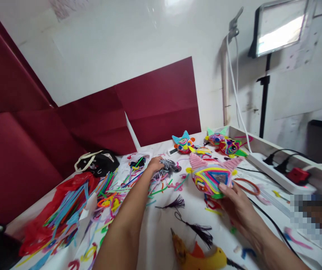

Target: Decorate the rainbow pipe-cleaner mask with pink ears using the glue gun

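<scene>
My right hand [235, 204] is closed round a stuffed-looking craft animal head [213, 176] wrapped in bright pipe cleaners, with pink ears and a blue and grey triangle on its side. It is held up above the table. Farther off, my left hand [155, 165] reaches to a bundle of grey tassels [168, 167], its fingers curled at the bundle's left edge and partly hidden. Two dark tassels, one shorter [176, 203] and one longer [202, 232], lie between my arms. A yellow glue gun [200, 258] rests at the near edge.
Loose pipe cleaners and a red plastic bag [38, 232] of them cover the left side. Behind stands a black pouch [100, 163]. Similar craft heads, one with blue ears [184, 144], sit at the back. A power strip [281, 174] and cables run along the right.
</scene>
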Available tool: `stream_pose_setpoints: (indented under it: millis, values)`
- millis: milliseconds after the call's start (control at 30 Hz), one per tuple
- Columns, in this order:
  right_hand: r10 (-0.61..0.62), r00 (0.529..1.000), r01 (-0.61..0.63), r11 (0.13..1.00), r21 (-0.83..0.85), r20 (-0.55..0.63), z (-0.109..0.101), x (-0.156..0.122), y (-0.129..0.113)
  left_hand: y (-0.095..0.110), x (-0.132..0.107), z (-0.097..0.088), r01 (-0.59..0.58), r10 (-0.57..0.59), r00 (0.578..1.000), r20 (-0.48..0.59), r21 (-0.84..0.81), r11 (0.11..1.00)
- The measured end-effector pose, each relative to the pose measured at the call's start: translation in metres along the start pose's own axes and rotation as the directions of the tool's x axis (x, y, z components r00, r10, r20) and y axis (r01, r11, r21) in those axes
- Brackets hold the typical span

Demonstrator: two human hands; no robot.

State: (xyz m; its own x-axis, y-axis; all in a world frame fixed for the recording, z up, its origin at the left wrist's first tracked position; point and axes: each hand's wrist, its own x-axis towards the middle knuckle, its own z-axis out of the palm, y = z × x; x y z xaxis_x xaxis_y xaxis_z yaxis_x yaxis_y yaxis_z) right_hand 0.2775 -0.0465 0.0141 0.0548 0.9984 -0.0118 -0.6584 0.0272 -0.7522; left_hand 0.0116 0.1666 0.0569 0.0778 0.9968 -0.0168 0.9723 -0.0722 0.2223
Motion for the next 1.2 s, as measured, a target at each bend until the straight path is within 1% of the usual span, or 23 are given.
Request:
stream_pose_setpoints:
  millis: [133,267,400,500,567,633,700,767,867,933,1000,1067,1100,1167,1200]
  values:
    - [-0.028,0.999,0.028,0.999,0.031,-0.016,-0.006,0.006,0.005,-0.018,0.003,-0.015,0.046,-0.062,0.996,-0.067,-0.227,0.973]
    - [-0.002,1.000,0.002,1.000,0.017,-0.020,-0.007,0.008,0.007,-0.029,-0.006,-0.024,0.047,-0.092,0.992,-0.083,-0.437,0.898]
    - [0.016,1.000,-0.016,1.000,0.004,-0.024,-0.009,0.008,0.007,-0.033,-0.015,-0.038,0.010,-0.043,0.998,-0.044,-0.565,0.825]
    - [0.018,1.000,-0.017,1.000,0.009,-0.021,-0.010,0.010,0.008,-0.037,-0.019,-0.048,-0.024,0.032,0.999,0.004,-0.594,0.804]
    - [0.014,1.000,-0.014,1.000,-0.001,-0.027,-0.011,0.011,0.008,-0.041,-0.019,-0.050,-0.039,0.069,0.997,0.030,-0.576,0.816]
    - [0.008,0.999,-0.009,1.000,-0.019,-0.035,-0.012,0.012,0.009,-0.045,-0.017,-0.049,-0.051,0.074,0.997,0.024,-0.527,0.848]
    - [0.006,0.999,-0.007,1.000,-0.030,-0.037,-0.012,0.012,0.009,-0.049,-0.015,-0.045,-0.067,0.060,0.998,-0.031,-0.456,0.887]
    - [0.011,0.999,-0.012,0.999,-0.030,-0.033,-0.012,0.012,0.009,-0.049,-0.013,-0.041,-0.103,0.064,0.991,-0.115,-0.382,0.919]
    - [0.024,0.999,-0.024,0.999,-0.025,-0.022,-0.012,0.011,0.009,-0.044,-0.018,-0.037,-0.206,0.136,0.959,-0.248,-0.283,0.937]
    - [0.029,1.000,-0.029,0.999,-0.020,-0.010,-0.012,0.011,0.009,-0.037,-0.029,-0.034,-0.282,0.203,0.925,-0.321,-0.221,0.934]
    - [0.028,1.000,-0.028,0.999,-0.017,-0.002,-0.013,0.010,0.010,-0.029,-0.043,-0.027,-0.343,0.270,0.892,-0.362,-0.155,0.926]
    - [0.029,1.000,-0.029,0.999,-0.014,-0.006,-0.014,0.010,0.010,-0.019,-0.060,-0.013,-0.394,0.340,0.868,-0.363,-0.086,0.915]
    - [0.031,0.999,-0.031,0.999,-0.013,-0.008,-0.014,0.011,0.011,-0.014,-0.068,-0.003,-0.430,0.389,0.857,-0.337,-0.053,0.901]
    - [0.035,0.999,-0.035,0.999,-0.010,-0.014,-0.014,0.011,0.010,-0.004,-0.081,0.019,-0.522,0.507,0.826,-0.245,0.008,0.853]
    - [0.034,0.999,-0.034,0.999,-0.008,-0.018,-0.014,0.011,0.010,0.000,-0.086,0.030,-0.570,0.566,0.803,-0.188,0.035,0.821]
